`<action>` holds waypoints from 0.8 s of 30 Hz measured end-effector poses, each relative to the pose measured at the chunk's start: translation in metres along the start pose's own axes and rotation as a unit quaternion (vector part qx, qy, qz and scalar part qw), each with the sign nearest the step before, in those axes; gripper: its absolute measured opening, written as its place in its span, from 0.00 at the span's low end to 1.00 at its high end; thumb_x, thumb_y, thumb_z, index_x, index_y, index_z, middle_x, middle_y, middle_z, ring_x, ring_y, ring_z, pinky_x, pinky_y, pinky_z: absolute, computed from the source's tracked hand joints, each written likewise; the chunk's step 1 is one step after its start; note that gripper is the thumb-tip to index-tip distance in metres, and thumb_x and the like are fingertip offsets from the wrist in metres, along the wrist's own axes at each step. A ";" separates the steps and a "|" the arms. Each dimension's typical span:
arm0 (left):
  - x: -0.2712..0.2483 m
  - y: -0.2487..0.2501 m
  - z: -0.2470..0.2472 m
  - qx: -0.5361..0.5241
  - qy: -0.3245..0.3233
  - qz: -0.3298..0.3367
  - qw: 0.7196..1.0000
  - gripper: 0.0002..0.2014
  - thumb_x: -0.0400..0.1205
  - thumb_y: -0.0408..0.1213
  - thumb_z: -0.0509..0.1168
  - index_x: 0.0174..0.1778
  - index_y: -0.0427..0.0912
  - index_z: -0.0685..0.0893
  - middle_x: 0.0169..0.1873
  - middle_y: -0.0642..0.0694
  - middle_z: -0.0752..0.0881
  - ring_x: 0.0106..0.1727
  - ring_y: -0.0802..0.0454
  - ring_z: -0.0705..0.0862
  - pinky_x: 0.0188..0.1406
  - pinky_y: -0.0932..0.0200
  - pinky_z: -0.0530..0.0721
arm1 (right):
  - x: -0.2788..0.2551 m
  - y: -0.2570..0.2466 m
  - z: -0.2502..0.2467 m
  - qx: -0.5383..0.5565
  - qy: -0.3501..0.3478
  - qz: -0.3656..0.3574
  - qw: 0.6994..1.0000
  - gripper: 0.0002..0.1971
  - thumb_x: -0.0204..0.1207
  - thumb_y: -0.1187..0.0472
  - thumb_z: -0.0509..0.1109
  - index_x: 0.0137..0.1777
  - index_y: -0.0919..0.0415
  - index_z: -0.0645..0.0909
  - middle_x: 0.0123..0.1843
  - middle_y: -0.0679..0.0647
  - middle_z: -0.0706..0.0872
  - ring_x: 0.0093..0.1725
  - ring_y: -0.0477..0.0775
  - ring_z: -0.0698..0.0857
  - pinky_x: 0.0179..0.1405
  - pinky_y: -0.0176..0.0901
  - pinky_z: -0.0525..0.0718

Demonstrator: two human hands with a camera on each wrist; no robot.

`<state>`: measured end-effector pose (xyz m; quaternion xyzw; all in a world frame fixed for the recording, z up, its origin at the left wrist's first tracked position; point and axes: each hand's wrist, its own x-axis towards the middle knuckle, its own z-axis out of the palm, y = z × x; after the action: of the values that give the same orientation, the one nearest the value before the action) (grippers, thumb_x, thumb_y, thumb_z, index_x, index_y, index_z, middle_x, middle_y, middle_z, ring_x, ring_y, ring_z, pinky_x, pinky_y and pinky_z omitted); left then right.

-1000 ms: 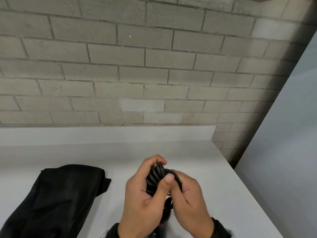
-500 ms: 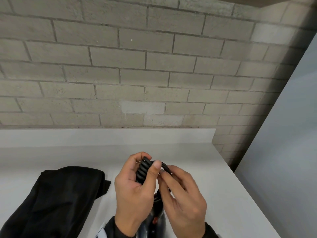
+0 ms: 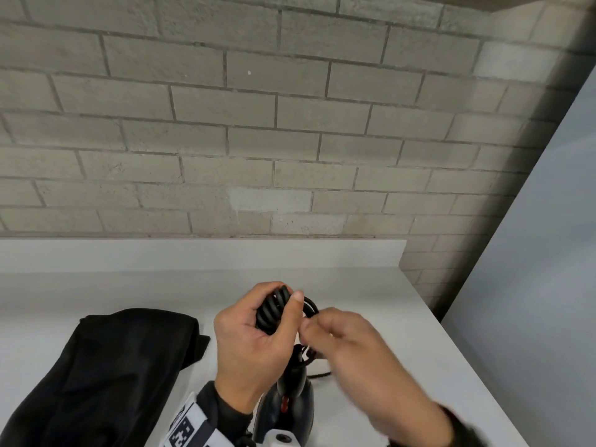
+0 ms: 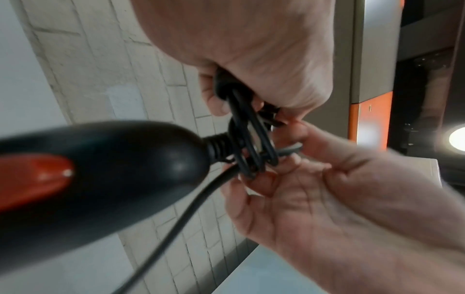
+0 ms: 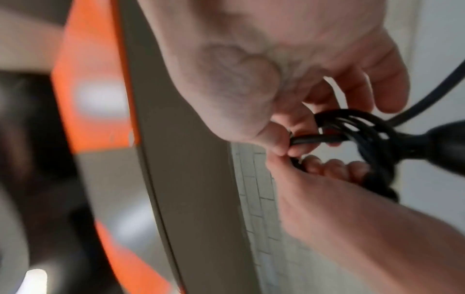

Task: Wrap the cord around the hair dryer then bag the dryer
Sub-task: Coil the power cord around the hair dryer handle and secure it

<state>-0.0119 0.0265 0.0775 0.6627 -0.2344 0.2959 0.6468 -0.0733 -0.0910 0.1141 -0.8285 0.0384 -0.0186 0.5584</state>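
Note:
My left hand point(image 3: 278, 304) grips a bundle of black cord loops point(image 3: 271, 312) above the white counter. The cord coil point(image 4: 249, 147) hangs at the tail end of the black hair dryer handle point(image 4: 105, 169), which has a red switch. In the head view the dryer point(image 3: 295, 403) points down toward me below my hands. My right hand point(image 3: 311, 327), blurred, pinches a strand of the cord point(image 5: 317, 138) between thumb and finger just right of the coil. A loose length of cord point(image 4: 176, 224) trails off the handle. The dryer's nozzle is hidden.
A black cloth bag point(image 3: 106, 375) lies crumpled on the counter point(image 3: 371, 285) to the left of my hands. A brick wall point(image 3: 290, 140) backs the counter. The counter's right edge point(image 3: 458, 350) drops beside a pale wall panel.
Both hands have lifted the coil up and slightly left, so the dryer handle now shows below them. My right hand has swung out to the right along the cord.

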 end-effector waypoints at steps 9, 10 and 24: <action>0.009 -0.004 -0.003 0.021 -0.011 0.001 1.000 0.14 0.74 0.50 0.71 0.32 0.42 0.87 0.22 0.46 0.83 0.23 0.50 0.80 0.25 0.55 0.79 | -0.014 -0.003 -0.029 0.053 -0.012 -0.024 0.998 0.10 0.76 0.47 0.71 0.43 0.49 0.90 0.48 0.44 0.87 0.46 0.44 0.83 0.49 0.32 0.76; 0.010 -0.004 -0.003 0.023 -0.012 -0.002 1.000 0.14 0.74 0.50 0.71 0.32 0.42 0.87 0.22 0.46 0.83 0.23 0.49 0.80 0.25 0.55 0.79 | -0.015 -0.001 -0.026 0.072 -0.007 -0.034 0.997 0.11 0.75 0.47 0.70 0.45 0.49 0.91 0.45 0.46 0.87 0.42 0.42 0.82 0.47 0.29 0.76; 0.006 -0.007 0.003 0.000 -0.064 -0.030 0.998 0.15 0.75 0.51 0.71 0.32 0.42 0.87 0.20 0.45 0.81 0.21 0.49 0.78 0.21 0.56 0.79 | -0.004 0.001 -0.056 0.114 -0.013 -0.031 0.993 0.17 0.72 0.53 0.78 0.38 0.70 0.88 0.22 0.50 0.74 0.33 0.52 0.76 0.48 0.39 0.75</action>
<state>-0.0025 0.0241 0.0769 0.6869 -0.2552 0.2340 0.6390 -0.0817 -0.1427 0.1341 -0.7604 0.0032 -0.0290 0.6488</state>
